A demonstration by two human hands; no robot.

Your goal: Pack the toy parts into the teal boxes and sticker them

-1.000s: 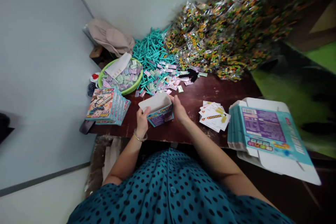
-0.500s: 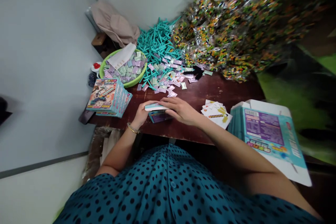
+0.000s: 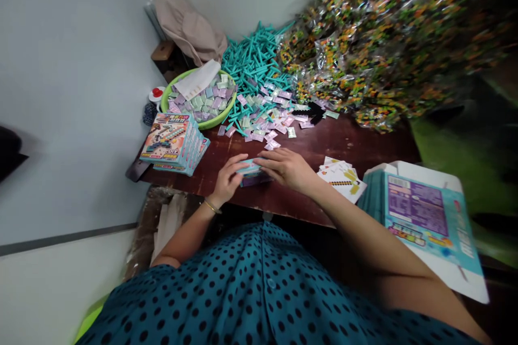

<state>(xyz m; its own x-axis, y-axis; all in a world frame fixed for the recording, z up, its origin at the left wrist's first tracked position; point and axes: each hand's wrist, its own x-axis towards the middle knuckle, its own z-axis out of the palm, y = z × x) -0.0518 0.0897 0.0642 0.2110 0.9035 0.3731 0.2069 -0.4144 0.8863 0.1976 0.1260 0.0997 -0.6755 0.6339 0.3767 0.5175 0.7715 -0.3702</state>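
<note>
A small teal and purple cardboard box (image 3: pixel 251 166) stands near the table's front edge, between my two hands. My left hand (image 3: pixel 229 179) grips its left end, with thumb and fingers bent around the edge. Across the right part of the top lie the fingers of my right hand (image 3: pixel 288 169), pressed on the lid and partly hiding it. The lid lies flat over the box. Right of my right hand is a loose pile of printed cards (image 3: pixel 342 179).
Finished-looking boxes (image 3: pixel 172 143) are stacked at left, beside a green basin (image 3: pixel 165 101) of small packets. Teal sticks (image 3: pixel 257 59) and loose packets (image 3: pixel 279 102) lie behind. Bagged coloured pieces (image 3: pixel 364 54) fill the back right. Flattened boxes (image 3: pixel 421 210) are stacked at right.
The raised lid of the box has come down flat under my fingers. My left hand has shifted along its left end. The whole view has swung slightly left.
</note>
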